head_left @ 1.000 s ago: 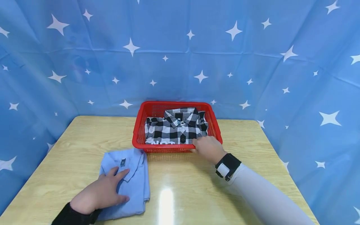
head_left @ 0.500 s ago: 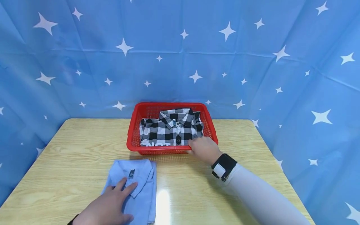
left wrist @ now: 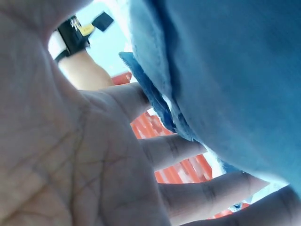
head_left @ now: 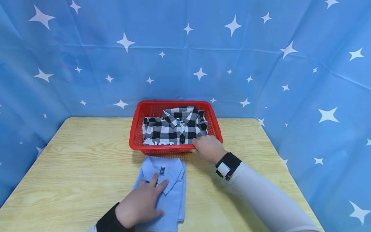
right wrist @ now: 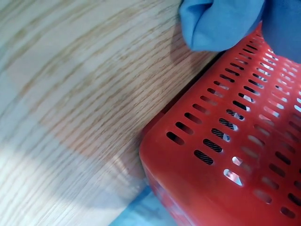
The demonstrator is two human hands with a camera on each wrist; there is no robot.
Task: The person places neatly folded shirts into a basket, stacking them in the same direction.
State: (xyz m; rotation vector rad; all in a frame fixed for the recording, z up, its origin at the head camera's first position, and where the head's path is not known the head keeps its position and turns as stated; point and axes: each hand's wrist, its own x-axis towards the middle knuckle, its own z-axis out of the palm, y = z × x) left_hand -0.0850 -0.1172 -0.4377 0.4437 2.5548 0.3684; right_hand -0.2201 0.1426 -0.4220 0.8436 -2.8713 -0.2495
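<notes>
We note blue shirt (head_left: 171, 199), folded, on the table (head_left: 72, 167) at six o'clock from the basket (head_left: 162, 147), checked shirt (head_left: 174, 130) inside. Left hand (head_left: 140, 203): grip relaxed, fingers spread on blue shirt. Right hand (head_left: 210, 148): grip curled round the basket at five o'clock.

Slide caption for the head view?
Left grip touching a folded blue shirt, right grip on the red basket holding a checked shirt.
</notes>
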